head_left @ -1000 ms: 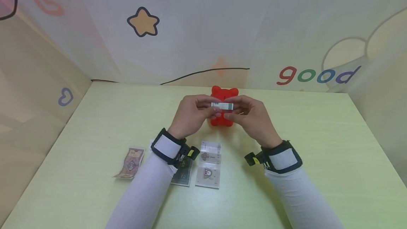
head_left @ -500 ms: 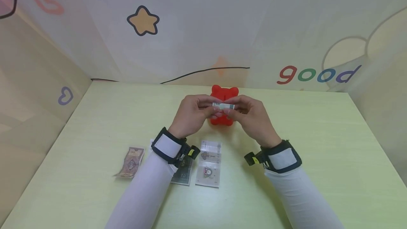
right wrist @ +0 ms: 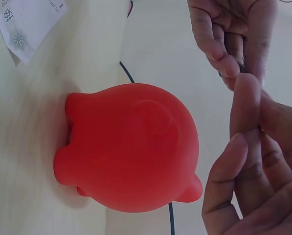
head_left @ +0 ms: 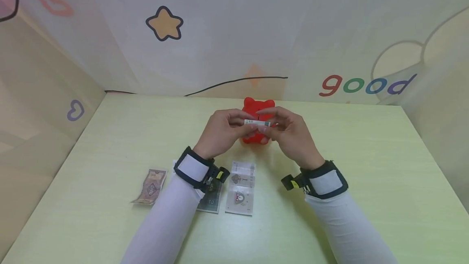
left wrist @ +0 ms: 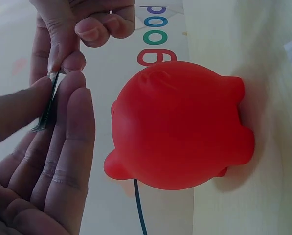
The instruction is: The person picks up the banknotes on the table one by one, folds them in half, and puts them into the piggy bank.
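A narrow folded banknote is held lengthwise between my two hands, above the red piggy bank. My left hand pinches its left part between thumb and fingers. With the thumb on its front, my right hand pinches the right part, its index finger raised off the paper. The left wrist view shows the folded banknote edge-on between the left thumb and fingers, off to the side of the piggy bank. In the right wrist view, fingers hide most of the paper.
Flat on the table in front of the piggy bank lie a brown creased banknote, a dark green banknote partly under the left forearm, and a pale banknote. A printed cloth wall rises behind the table.
The right thumb has come up onto the front of the folded banknote and the right index finger has lifted away from it. The left hand has hardly moved.
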